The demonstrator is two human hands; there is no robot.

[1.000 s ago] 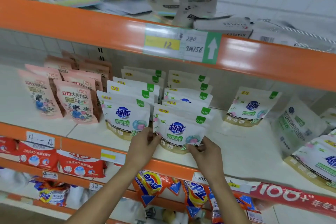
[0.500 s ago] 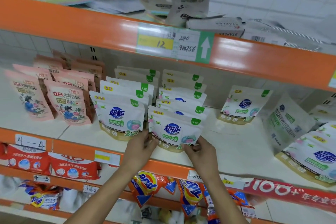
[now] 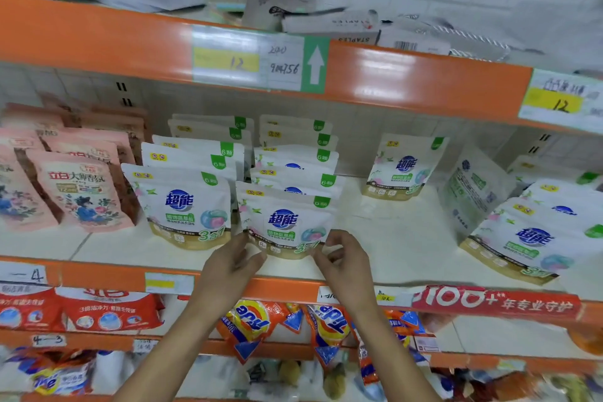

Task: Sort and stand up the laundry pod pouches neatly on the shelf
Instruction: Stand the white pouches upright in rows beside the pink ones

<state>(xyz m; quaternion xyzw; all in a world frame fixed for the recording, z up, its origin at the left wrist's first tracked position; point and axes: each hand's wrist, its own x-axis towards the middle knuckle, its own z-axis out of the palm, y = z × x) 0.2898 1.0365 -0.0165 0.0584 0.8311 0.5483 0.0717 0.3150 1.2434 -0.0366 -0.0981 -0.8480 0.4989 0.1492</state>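
Note:
White laundry pod pouches stand in two rows on the middle shelf [image 3: 385, 238]. My left hand [image 3: 230, 268] pinches the lower left corner of the front pouch [image 3: 284, 222] of the right row. My right hand [image 3: 344, 263] pinches its lower right corner with curled fingers. That pouch stands upright near the shelf's front edge. The left row's front pouch [image 3: 182, 206] stands beside it. A single white pouch [image 3: 404, 166] stands farther right. One pouch [image 3: 473, 192] stands with its back facing out, and several white pouches [image 3: 528, 238] lie tilted at the far right.
Pink pouches [image 3: 81, 192] stand in rows at the left. The upper shelf's orange rail [image 3: 98, 39] hangs overhead, with loose papers and boxes on top. Below, red bags [image 3: 107, 310] and orange detergent bags [image 3: 248, 323] fill the lower shelf.
Both hands stay at the front pouch's bottom corners. The right hand's fingers have curled tighter at the corner. The view has shifted slightly to the right.

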